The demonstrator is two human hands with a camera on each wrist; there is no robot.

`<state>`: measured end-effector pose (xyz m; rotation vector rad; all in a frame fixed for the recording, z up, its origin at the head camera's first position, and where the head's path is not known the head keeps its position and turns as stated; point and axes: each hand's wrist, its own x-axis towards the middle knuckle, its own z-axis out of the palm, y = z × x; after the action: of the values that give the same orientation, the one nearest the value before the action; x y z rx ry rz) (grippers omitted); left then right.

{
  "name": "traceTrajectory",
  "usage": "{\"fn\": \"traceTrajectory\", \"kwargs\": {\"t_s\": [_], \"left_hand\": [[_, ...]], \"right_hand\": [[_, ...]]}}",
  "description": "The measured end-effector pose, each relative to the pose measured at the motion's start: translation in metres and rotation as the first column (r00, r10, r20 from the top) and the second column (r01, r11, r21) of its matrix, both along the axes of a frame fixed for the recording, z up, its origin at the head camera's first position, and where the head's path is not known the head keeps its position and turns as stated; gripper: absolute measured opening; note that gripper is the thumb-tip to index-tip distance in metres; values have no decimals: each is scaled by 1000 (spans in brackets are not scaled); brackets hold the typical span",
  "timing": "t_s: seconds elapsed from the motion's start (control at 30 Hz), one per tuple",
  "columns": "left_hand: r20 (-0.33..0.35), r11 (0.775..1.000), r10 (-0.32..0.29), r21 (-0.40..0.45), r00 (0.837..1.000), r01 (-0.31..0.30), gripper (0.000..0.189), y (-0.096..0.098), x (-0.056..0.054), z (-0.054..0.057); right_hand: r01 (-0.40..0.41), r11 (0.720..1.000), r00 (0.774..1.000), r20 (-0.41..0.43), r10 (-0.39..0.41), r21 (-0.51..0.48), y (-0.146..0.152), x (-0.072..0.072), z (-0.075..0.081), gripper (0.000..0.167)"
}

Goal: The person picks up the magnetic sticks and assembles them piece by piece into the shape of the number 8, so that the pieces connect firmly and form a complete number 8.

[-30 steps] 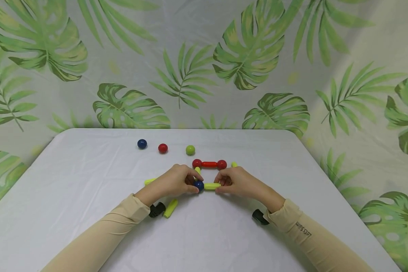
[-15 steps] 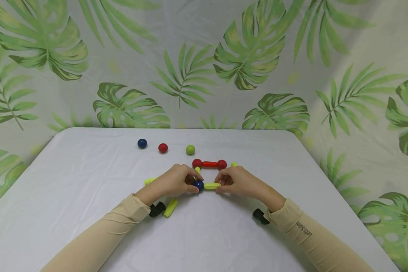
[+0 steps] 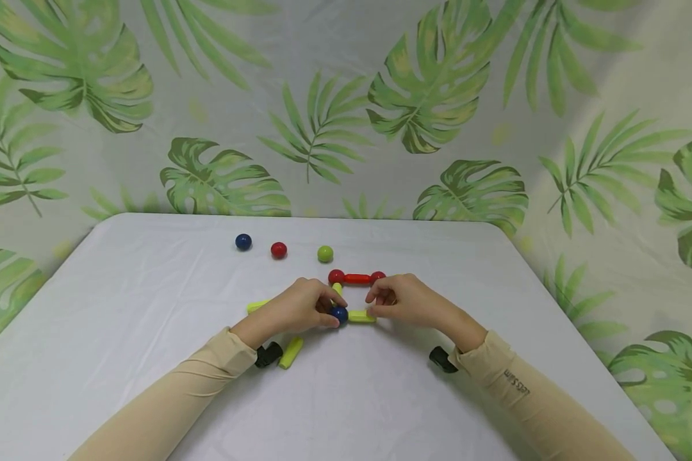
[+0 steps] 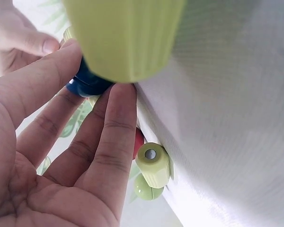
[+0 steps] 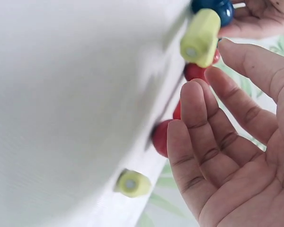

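Observation:
My left hand (image 3: 294, 308) pinches a dark blue ball (image 3: 339, 315) between thumb and fingers at the table's middle. A yellow-green magnetic rod (image 3: 361, 316) extends right from that ball. Another yellow-green rod (image 3: 337, 289) runs back from it toward a red ball (image 3: 336, 276). A red rod (image 3: 357, 278) links that red ball to a second one (image 3: 377, 276), partly hidden by my right hand (image 3: 418, 304). In the right wrist view, the right fingers are loosely bent with nothing between them, beside the free end of the yellow-green rod (image 5: 199, 40).
Along the back lie a blue ball (image 3: 243, 241), a red ball (image 3: 279, 250) and a green ball (image 3: 325, 253). Loose yellow-green rods lie near the left forearm, one in front (image 3: 291, 353). Another loose rod (image 5: 134, 184) shows in the right wrist view.
My right hand has let go of the yellow-green rod and lifted slightly up and away. The left hand stays on the blue ball. The head view has shifted slightly.

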<state>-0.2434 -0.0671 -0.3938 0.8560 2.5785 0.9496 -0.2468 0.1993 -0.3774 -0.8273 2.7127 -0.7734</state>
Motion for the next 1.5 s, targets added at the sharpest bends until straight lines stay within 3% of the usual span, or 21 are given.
{"fn": "traceTrajectory", "kwargs": {"t_s": [0.2, 0.67, 1.5], "left_hand": [[-9, 1000, 0, 3, 1000, 0, 30, 0, 1, 1], [-4, 1000, 0, 10, 1000, 0, 29, -2, 2, 2], [-13, 1000, -11, 16, 1000, 11, 29, -3, 0, -1]], "right_hand": [[-2, 1000, 999, -39, 3, 12, -5, -13, 11, 15], [7, 999, 999, -43, -5, 34, -25, -49, 28, 24], [44, 992, 999, -15, -43, 122, -67, -106, 31, 42]]}}
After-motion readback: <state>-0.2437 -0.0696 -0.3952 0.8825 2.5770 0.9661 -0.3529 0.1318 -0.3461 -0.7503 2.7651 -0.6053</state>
